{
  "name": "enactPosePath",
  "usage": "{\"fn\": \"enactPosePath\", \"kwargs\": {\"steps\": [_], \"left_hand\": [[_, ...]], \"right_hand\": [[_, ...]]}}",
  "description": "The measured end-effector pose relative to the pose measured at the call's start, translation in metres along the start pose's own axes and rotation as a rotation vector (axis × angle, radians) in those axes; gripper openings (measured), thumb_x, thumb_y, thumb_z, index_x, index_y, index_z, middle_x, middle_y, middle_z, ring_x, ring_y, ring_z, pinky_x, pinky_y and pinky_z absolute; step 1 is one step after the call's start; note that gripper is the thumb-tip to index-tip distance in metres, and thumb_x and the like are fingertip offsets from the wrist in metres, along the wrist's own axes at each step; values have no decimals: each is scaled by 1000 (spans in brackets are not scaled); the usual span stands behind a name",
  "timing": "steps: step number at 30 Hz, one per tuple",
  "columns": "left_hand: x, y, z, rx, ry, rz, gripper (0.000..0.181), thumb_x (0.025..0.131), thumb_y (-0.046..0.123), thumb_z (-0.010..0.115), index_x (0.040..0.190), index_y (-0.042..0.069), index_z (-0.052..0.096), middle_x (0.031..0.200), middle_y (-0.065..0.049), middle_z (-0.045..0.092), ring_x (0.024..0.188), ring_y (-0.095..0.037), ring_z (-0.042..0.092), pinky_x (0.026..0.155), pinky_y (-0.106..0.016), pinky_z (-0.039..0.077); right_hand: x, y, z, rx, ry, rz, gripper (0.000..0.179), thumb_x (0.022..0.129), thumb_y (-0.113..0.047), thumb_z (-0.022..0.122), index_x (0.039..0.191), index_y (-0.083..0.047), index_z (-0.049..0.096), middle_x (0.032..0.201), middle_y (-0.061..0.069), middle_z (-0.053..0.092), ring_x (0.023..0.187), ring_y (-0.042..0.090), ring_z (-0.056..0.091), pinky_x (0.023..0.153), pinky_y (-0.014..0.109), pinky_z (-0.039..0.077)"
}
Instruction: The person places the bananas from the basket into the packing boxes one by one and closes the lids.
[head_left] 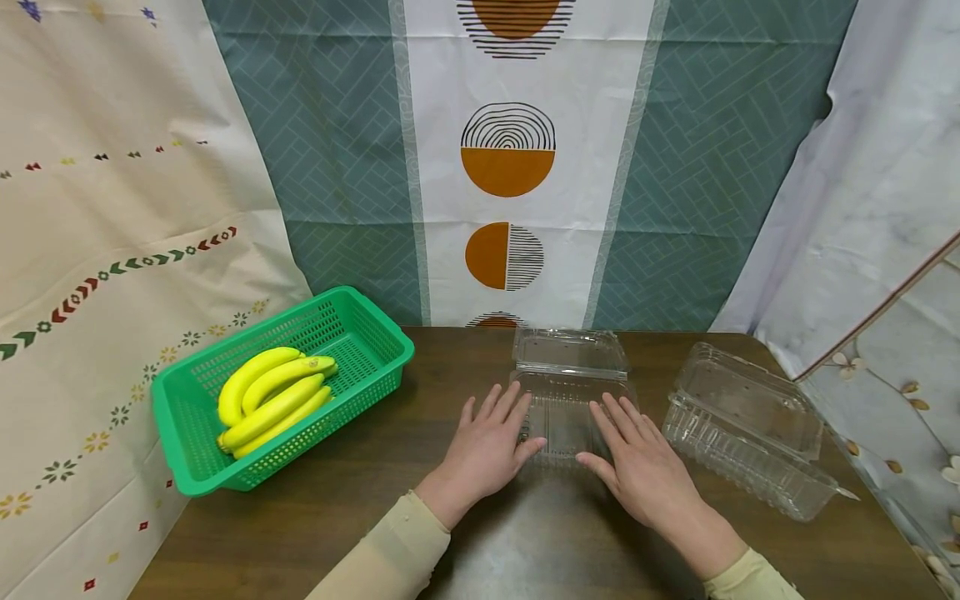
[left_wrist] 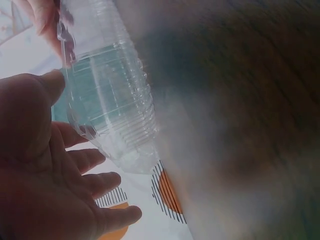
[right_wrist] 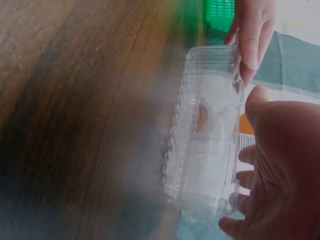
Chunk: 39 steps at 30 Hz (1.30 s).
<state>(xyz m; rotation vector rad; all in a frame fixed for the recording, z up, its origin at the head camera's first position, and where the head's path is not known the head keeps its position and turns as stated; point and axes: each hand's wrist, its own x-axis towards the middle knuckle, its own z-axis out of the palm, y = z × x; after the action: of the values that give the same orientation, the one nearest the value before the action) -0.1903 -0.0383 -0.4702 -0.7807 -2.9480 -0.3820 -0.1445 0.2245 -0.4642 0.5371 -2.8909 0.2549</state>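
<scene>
- Clear plastic container (head_left: 566,408), ribbed, hinged: on the table, between the two hands and beyond the wrists; its lid (head_left: 570,348) folded back toward the backdrop.
- Left hand (head_left: 487,446): palm down at the container's left side; fingers extended and slightly spread, thumb held out toward the other hand; nothing pinched. Contact with the rim cannot be told for certain.
- Right hand (head_left: 641,462): at the container's right side; fingers straight and a little apart, thumb pointing inward; nothing pinched. Firm contact likewise cannot be told.
- Obstructions: in the head view, each hand covers part of the container's near sides.
- Second clear container (head_left: 750,425): right of the right hand, near it, set at a slant on the table; hinged, with ribbed sides. Whether it is single or stacked cannot be told.
- Green basket (head_left: 371,390): perforated plastic, placed obliquely at left, well apart from the left hand.
- Yellow bananas (head_left: 273,410): grouped inside the basket, toward its near end.
- Table (head_left: 517,542): dark brown, wood-grained.
- Backdrop (head_left: 345,150): teal and white cloth with orange circles, behind the table.
- Left cloth (head_left: 112,208): cream, patterned, beside the basket.
- Right cloth (head_left: 892,358): pale, floral, along the table's right edge.
</scene>
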Motion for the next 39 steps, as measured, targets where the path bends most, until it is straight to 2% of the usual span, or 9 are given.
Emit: {"fn": "enactPosePath", "kwargs": {"steps": [13, 22, 39], "left_hand": [[-1, -2, 2, -14, -24, -20, 75, 113, 61, 51, 171, 15, 43, 181, -10, 29, 165, -39, 28, 125, -72, 28], [-1, -4, 2, -17, -33, -27, 76, 113, 61, 52, 172, 15, 41, 181, -9, 30, 165, -39, 28, 125, -72, 28], [-5, -15, -1, -55, -47, -51, 77, 112, 62, 54, 172, 15, 41, 181, -9, 29, 165, -40, 27, 126, -73, 26]], "right_hand": [[-3, 5, 7, 10, 18, 6, 81, 109, -52, 67, 167, -1, 44, 172, 26, 39, 158, 55, 32, 122, 66, 37], [-3, 4, 9, 27, 8, 21, 81, 109, -52, 66, 166, 2, 45, 172, 28, 38, 159, 57, 28, 125, 65, 34], [4, 0, 7, 97, -8, 33, 83, 110, -52, 66, 164, 7, 44, 175, 28, 33, 160, 54, 28, 114, 67, 46]]}}
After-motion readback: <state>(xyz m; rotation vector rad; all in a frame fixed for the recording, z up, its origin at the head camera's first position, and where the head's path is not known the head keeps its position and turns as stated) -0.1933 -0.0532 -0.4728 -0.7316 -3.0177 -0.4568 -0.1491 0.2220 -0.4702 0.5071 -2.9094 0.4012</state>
